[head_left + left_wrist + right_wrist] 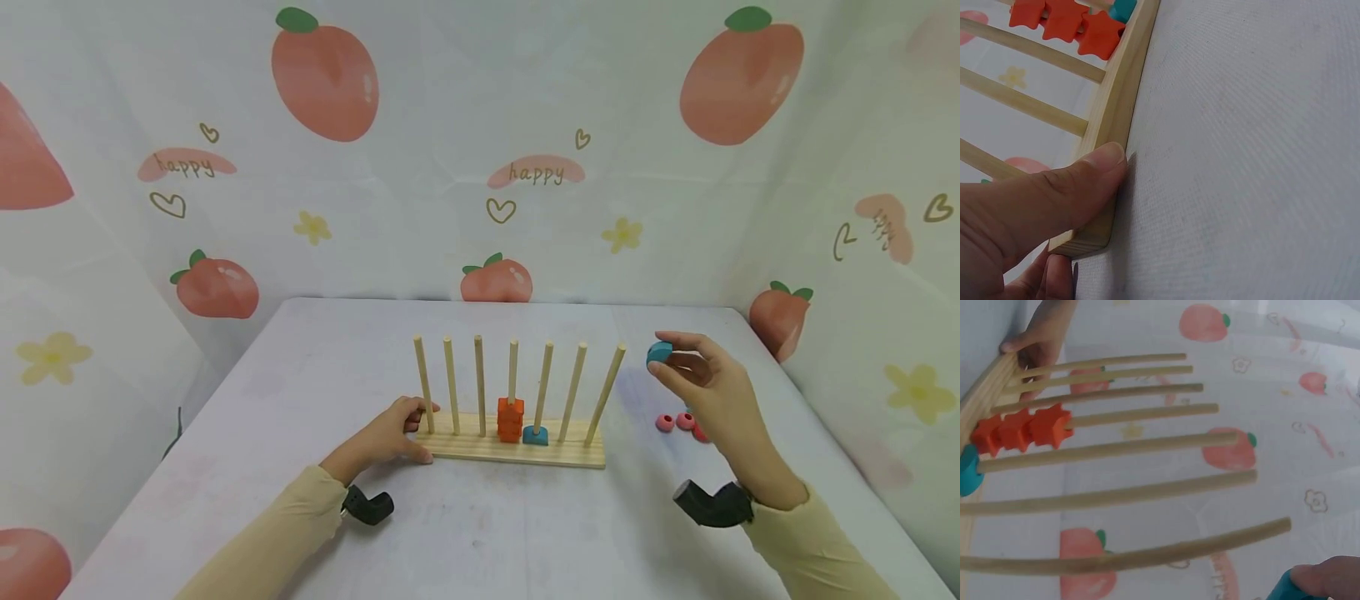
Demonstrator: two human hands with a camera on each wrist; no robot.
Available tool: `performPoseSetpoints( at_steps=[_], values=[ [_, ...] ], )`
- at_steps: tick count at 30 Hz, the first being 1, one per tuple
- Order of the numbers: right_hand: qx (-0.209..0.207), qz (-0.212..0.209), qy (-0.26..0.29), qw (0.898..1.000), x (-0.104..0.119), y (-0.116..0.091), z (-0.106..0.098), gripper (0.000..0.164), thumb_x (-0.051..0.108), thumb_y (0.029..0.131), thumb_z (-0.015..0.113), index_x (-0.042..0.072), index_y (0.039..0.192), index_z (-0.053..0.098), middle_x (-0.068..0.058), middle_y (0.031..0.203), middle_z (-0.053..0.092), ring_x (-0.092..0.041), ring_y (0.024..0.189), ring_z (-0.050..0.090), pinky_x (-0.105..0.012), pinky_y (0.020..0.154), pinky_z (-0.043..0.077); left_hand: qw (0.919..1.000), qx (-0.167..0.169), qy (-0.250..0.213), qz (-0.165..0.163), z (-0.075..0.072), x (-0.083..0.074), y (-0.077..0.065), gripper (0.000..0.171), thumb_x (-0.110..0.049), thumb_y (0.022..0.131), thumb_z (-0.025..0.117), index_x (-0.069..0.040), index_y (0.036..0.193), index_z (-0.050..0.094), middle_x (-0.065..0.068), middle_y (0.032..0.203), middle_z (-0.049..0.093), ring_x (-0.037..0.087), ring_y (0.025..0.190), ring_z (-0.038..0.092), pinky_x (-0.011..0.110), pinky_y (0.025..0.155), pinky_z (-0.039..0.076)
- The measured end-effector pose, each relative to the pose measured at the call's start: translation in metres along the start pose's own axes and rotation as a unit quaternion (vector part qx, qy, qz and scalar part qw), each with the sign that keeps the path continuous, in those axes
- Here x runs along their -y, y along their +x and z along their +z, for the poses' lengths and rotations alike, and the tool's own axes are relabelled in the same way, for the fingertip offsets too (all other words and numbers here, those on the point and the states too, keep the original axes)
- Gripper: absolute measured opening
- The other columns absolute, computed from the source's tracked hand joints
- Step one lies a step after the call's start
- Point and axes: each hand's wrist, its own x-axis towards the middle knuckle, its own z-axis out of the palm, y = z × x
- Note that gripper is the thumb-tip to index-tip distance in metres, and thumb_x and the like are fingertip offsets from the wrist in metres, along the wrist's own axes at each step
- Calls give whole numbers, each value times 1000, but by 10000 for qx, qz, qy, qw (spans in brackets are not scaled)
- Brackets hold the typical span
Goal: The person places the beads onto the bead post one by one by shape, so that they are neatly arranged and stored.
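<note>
A wooden peg board (480,452) with several upright pegs lies on the table. Three orange star beads (511,419) are stacked on its middle peg, and one blue bead (536,436) sits at the foot of the peg to their right. My left hand (390,433) grips the board's left end, its thumb (1079,187) along the front edge in the left wrist view. Raised to the right of the pegs, my right hand (708,379) pinches another blue bead (659,353) between thumb and fingers. In the right wrist view this blue bead (1288,589) shows only partly.
Pink round beads (665,423) lie on the table (525,533) right of the board, partly hidden behind my right hand and wrist. Black camera mounts (714,505) stick out from both wrists. A fruit-printed cloth (420,225) hangs behind the table and at its sides.
</note>
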Motion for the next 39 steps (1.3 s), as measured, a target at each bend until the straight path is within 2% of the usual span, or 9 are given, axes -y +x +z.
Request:
performPoseSetpoints(
  at_steps=[3, 6, 8, 12, 15, 21, 27, 33, 39],
  values=[
    [-124, -99, 573, 9982, 12, -2, 1, 38, 18, 91, 67, 12, 128, 57, 13, 106, 63, 3, 96, 61, -10, 77, 51, 10000, -4, 5, -8, 0, 0, 0, 76, 1, 65, 87, 1, 131, 51, 18, 123, 43, 29, 115, 51, 44, 100, 44],
    [-211, -343, 1211, 9918, 22, -4, 3, 35, 7, 89, 68, 7, 124, 59, 9, 106, 64, -2, 97, 63, -12, 79, 51, 10000, -10, 23, -14, 0, -1, 0, 76, 0, 65, 87, 0, 132, 51, 18, 123, 43, 29, 116, 51, 45, 101, 43],
    [-264, -666, 1656, 9836, 27, -5, 6, 35, -2, 87, 68, 1, 121, 60, 5, 106, 65, -5, 96, 65, -13, 82, 51, 10000, -15, 31, -12, 0, -1, 0, 76, 0, 65, 87, 0, 132, 51, 19, 123, 43, 29, 116, 50, 46, 101, 43],
    [-226, -1575, 2430, 9569, 35, -4, 13, 36, -15, 82, 66, -9, 116, 59, 0, 106, 65, -8, 95, 66, -16, 87, 50, 10000, -26, 52, -18, 0, 0, 0, 75, 0, 65, 87, 0, 131, 51, 18, 123, 43, 29, 115, 50, 46, 101, 42],
    [-113, -2101, 2755, 9380, 40, -3, 20, 37, -17, 81, 64, -11, 117, 57, -1, 107, 65, -8, 95, 65, -17, 87, 51, 10000, -20, 56, 3, 0, 0, 0, 75, 0, 65, 87, 1, 131, 51, 19, 123, 43, 29, 115, 50, 46, 101, 42],
    [-10, -2583, 2908, 9213, 48, -1, 38, 41, -23, 82, 59, -14, 121, 54, -3, 112, 63, -9, 99, 64, -18, 85, 52, 10000, -47, 87, -13, 1, 0, 0, 75, 0, 64, 88, 0, 130, 52, 19, 123, 44, 29, 116, 50, 47, 102, 42],
    [161, -2670, 3016, 9151, 48, 1, 55, 35, -20, 85, 57, -12, 119, 55, -4, 116, 63, -12, 104, 64, -20, 89, 51, 9999, -73, 62, -48, 1, -1, 0, 75, 0, 64, 87, -1, 130, 52, 18, 122, 43, 29, 115, 50, 46, 102, 41],
    [109, -2475, 2726, 9297, 47, 7, 67, 33, -17, 86, 58, -14, 119, 53, 1, 118, 63, -9, 109, 62, -21, 94, 49, 9998, -51, 171, -30, 1, -2, -1, 74, -1, 65, 88, 0, 130, 52, 17, 119, 44, 28, 114, 51, 46, 101, 42],
    [-65, -2576, 2732, 9268, 47, 16, 79, 33, -17, 86, 58, -19, 117, 49, 1, 117, 62, -9, 112, 60, -21, 100, 44, 9998, -32, 183, -13, 0, -3, -1, 74, -1, 65, 87, 1, 130, 51, 17, 120, 44, 28, 114, 51, 46, 101, 43]
  ],
)
